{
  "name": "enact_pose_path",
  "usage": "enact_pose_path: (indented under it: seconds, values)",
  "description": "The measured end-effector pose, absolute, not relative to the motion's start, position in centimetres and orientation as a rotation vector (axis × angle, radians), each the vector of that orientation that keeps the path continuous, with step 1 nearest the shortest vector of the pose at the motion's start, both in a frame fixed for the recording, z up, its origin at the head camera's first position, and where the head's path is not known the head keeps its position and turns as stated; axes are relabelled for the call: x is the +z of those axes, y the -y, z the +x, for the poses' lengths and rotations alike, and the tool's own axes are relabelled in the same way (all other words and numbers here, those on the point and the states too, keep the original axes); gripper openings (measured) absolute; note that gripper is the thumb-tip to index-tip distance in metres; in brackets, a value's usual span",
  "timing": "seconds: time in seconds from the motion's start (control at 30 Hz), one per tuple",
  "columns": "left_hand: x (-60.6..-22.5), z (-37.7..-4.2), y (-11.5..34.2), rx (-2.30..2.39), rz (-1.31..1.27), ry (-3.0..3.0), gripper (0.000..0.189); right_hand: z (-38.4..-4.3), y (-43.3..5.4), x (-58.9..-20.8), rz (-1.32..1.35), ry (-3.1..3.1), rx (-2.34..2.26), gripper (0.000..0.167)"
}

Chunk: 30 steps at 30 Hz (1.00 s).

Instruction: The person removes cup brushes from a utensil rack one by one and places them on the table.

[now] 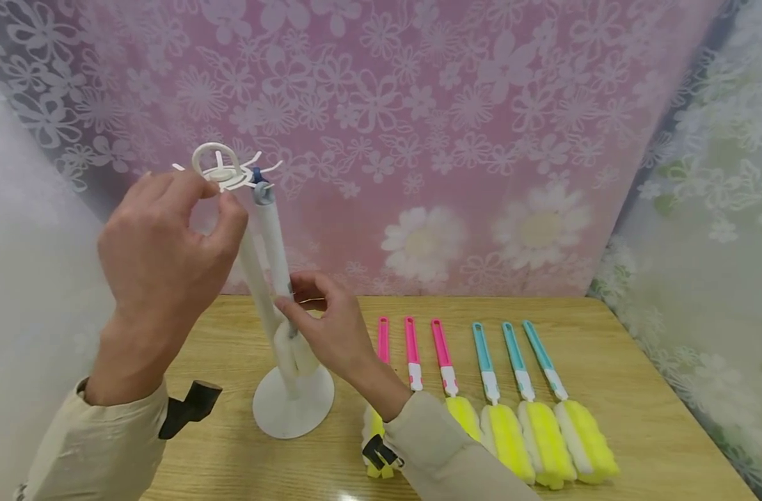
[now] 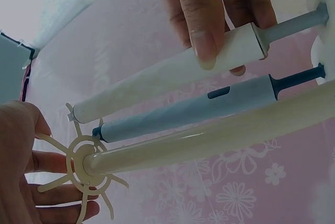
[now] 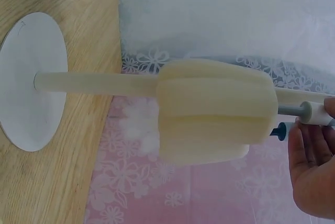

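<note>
A white stand with a ring of hooks (image 1: 235, 179) on top of its post rises at the left of the table in the head view. My left hand (image 1: 168, 243) pinches the edge of that hook ring with thumb and finger. Fingers of my right hand (image 1: 330, 320) grip the lower handle of a white-handled sponge brush (image 1: 271, 233), whose top end is at a hook. Beside it a blue-handled brush (image 2: 188, 113) hangs from the ring in the left wrist view. Pale sponge heads (image 3: 217, 98) point down toward the round base (image 3: 39, 124) in the right wrist view.
On the wooden table (image 1: 625, 390) several sponge brushes lie in a row at the right, some with pink handles (image 1: 411, 341), others with teal handles (image 1: 512, 348). Their heads are yellow and white. My right forearm passes over part of the row. A flowered pink curtain (image 1: 368, 167) hangs behind.
</note>
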State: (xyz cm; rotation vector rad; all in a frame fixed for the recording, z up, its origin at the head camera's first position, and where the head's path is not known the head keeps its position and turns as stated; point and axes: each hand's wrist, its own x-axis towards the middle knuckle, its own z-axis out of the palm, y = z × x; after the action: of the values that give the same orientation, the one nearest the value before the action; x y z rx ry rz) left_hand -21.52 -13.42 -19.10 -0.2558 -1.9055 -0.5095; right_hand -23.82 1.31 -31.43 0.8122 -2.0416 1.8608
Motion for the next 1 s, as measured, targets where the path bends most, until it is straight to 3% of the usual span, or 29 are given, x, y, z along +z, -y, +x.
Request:
enact_pose_path:
  seconds: [0.57,1.0]
  values:
    - [-19.3,-21.7,13.4,-0.51,-0.267,1.896,0.027,-23.7,-1.5,-31.5,0.793,2.01,1.898,0.027]
    - [-19.4,-21.5,13.4,-0.508,-0.272,1.913,0.029,-23.4,-4.8,-30.9,0.75,1.951,1.875,0.028]
